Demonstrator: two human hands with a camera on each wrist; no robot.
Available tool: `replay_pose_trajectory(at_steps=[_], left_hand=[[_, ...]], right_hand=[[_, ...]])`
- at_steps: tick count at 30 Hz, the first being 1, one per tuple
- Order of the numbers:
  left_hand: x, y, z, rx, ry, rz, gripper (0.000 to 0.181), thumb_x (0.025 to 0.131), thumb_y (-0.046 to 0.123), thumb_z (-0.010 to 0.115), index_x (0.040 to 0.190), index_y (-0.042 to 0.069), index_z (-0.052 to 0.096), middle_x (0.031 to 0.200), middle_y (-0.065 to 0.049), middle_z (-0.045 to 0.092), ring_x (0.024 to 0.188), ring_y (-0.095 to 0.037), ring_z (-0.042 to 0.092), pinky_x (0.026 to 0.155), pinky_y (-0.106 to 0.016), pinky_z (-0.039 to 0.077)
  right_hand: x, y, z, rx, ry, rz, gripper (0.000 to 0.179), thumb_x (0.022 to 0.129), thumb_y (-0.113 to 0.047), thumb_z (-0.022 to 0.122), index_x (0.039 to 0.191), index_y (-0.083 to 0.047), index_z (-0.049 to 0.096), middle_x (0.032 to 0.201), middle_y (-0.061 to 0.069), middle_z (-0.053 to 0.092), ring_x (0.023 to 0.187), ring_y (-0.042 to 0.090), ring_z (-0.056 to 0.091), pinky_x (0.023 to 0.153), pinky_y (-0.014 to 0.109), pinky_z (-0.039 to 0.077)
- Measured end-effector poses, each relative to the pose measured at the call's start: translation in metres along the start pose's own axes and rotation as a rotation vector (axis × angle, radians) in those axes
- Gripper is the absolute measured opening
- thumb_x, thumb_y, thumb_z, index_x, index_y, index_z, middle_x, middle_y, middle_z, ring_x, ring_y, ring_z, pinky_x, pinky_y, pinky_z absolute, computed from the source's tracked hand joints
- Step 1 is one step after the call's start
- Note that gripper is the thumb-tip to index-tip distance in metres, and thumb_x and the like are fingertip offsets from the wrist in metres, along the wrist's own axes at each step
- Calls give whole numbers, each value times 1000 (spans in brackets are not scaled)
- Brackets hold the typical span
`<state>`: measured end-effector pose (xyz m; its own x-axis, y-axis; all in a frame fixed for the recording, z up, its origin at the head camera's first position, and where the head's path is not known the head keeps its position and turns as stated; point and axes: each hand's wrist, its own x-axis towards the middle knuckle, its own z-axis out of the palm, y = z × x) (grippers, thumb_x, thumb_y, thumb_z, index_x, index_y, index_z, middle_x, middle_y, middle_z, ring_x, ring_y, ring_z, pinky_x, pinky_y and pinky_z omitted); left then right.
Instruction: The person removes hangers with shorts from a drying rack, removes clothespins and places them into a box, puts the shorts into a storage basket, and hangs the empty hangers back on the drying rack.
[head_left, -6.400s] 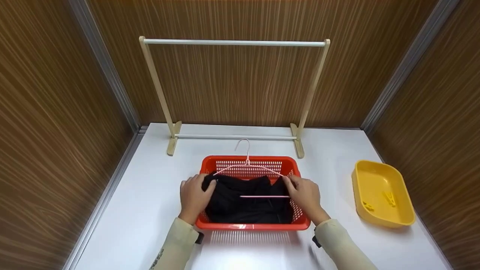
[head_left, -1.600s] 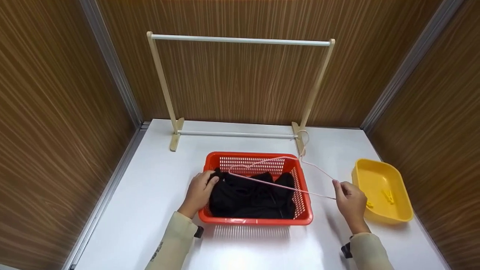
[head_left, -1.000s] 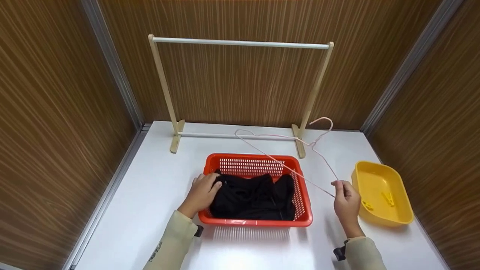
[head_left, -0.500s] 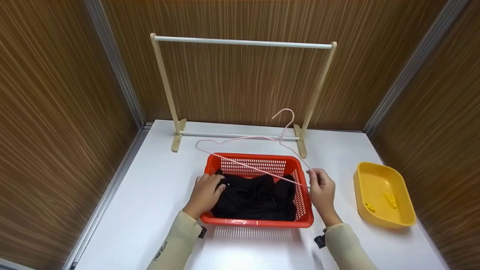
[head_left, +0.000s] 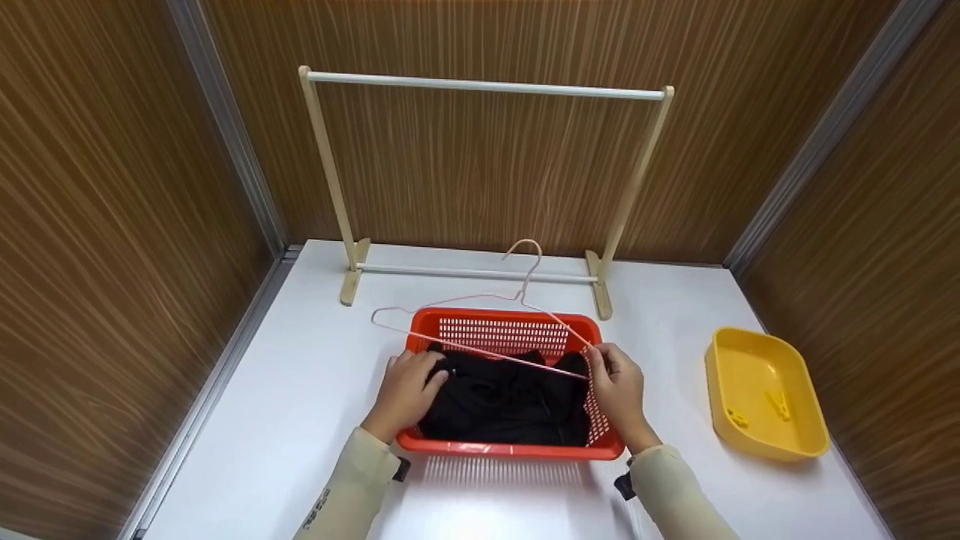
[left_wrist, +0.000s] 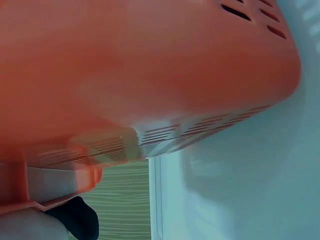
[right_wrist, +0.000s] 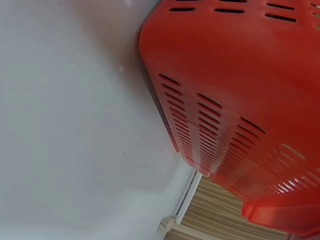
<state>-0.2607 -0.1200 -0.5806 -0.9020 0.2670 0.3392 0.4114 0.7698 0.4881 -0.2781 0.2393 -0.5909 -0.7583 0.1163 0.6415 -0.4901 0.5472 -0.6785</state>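
Note:
A pink clothes hanger (head_left: 480,350) is held over the red basket (head_left: 510,450), its hook toward the rack and its left end reaching past the basket's left rim. My right hand (head_left: 619,386) pinches the hanger's right end at the basket's right rim. Bunched inside the basket lies a black garment (head_left: 502,405). At the left rim my left hand (head_left: 405,394) grips the garment's upper left corner between thumb and fingers. The left wrist view shows the basket's outer wall, with a bit of black cloth (left_wrist: 80,217) beside a finger. Only the basket's slotted side (right_wrist: 215,100) fills the right wrist view.
Behind the basket stands a wooden rack with a white top bar (head_left: 480,86) and a lower bar. A yellow tray (head_left: 765,450) with two yellow clothespins (head_left: 778,405) sits at the right. Wood-grain walls enclose the white table (head_left: 247,435).
The right hand carried the hanger off to the right, turned it up, then brought it back left over the basket. The left hand has stayed at the basket's left rim.

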Motion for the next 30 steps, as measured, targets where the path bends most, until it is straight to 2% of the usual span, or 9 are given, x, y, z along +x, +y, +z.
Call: replay_pose_trajectory(at_steps=[4, 9, 21, 30], left_hand=[[0, -1, -1, -13, -2, -18, 25, 103, 24, 63, 123, 10, 67, 117, -6, 72, 103, -28, 56, 90, -46, 37], [1, 0, -1, 1, 5, -9, 26, 103, 25, 62, 123, 10, 68, 116, -6, 72, 103, -28, 56, 90, -46, 38], [-1, -1, 1, 1, 37, 10, 25, 100, 22, 66, 120, 7, 69, 112, -7, 73, 99, -28, 58, 85, -45, 38], [1, -1, 1, -1, 12, -19, 27, 101, 25, 65, 122, 9, 69, 114, -5, 73, 101, -27, 57, 87, -45, 38]], right_hand=[[0, -1, 2, -33, -13, 10, 9, 99, -6, 68, 91, -4, 72, 74, -1, 62, 65, 8, 49, 61, 20, 38], [0, 0, 1, -53, -13, 25, 9, 99, -8, 68, 91, -5, 72, 73, -2, 61, 64, 9, 49, 61, 20, 37], [0, -1, 0, -23, -7, 69, 11, 99, -11, 69, 90, -5, 72, 72, -2, 63, 61, 9, 49, 59, 20, 37], [0, -1, 0, -55, -16, 54, 10, 98, -9, 70, 90, -6, 72, 73, -2, 64, 63, 9, 50, 60, 20, 38]])
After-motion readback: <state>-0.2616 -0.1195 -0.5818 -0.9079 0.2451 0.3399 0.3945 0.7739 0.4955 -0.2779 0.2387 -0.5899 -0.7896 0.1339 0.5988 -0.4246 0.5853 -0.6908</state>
